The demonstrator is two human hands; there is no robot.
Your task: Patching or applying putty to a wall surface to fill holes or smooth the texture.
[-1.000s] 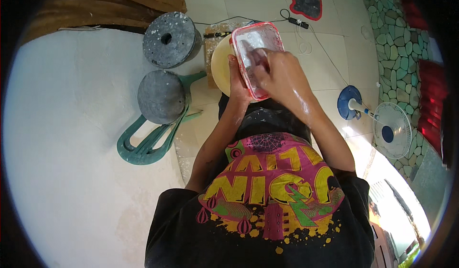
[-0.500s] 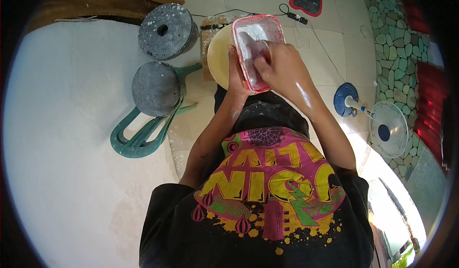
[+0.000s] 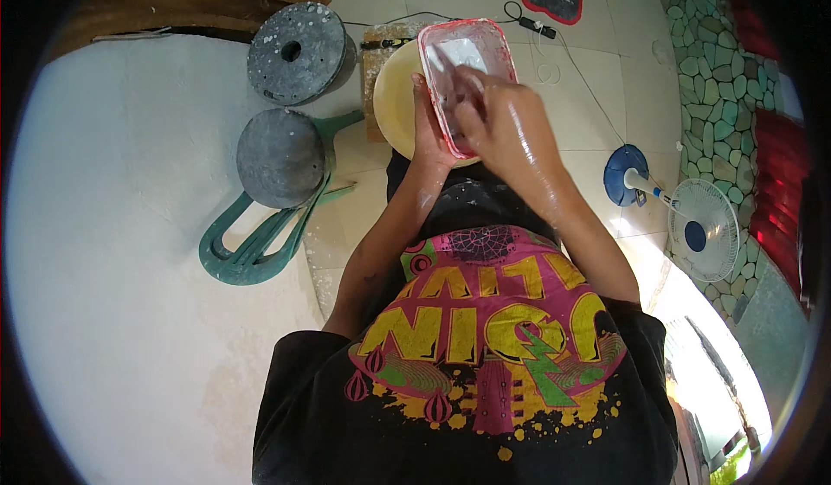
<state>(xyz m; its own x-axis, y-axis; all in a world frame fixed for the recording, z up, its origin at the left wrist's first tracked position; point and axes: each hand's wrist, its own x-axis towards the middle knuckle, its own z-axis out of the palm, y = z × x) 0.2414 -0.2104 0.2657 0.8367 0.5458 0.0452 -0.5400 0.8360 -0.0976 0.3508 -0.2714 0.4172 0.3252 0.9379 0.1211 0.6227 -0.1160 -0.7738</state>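
My left hand (image 3: 430,130) grips the near left side of a rectangular plastic tub (image 3: 507,51) with a red rim and whitish, smeared walls. The tub tilts toward me above my lap, and glossy white wet material (image 3: 467,51) lies inside it. My right hand (image 3: 512,123) reaches into the tub from the right. Its fingers are bent and smeared by motion, so I cannot see whether they hold anything. White streaks mark the back of that hand and its wrist. Behind the tub and partly hidden by it is a round, pale yellow basin (image 3: 396,104).
Left of the basin stand a green plastic chair (image 3: 232,267) bearing a round grey disc (image 3: 281,158) and a speckled disc (image 3: 303,65) with a centre hole. A fan (image 3: 703,228) is at the right. A power strip (image 3: 538,28) and cable lie on the tiles beyond.
My right hand has moved slightly nearer me inside the tub, its fingers drawn back. The tub sits a little higher in the picture, with my left hand still on it.
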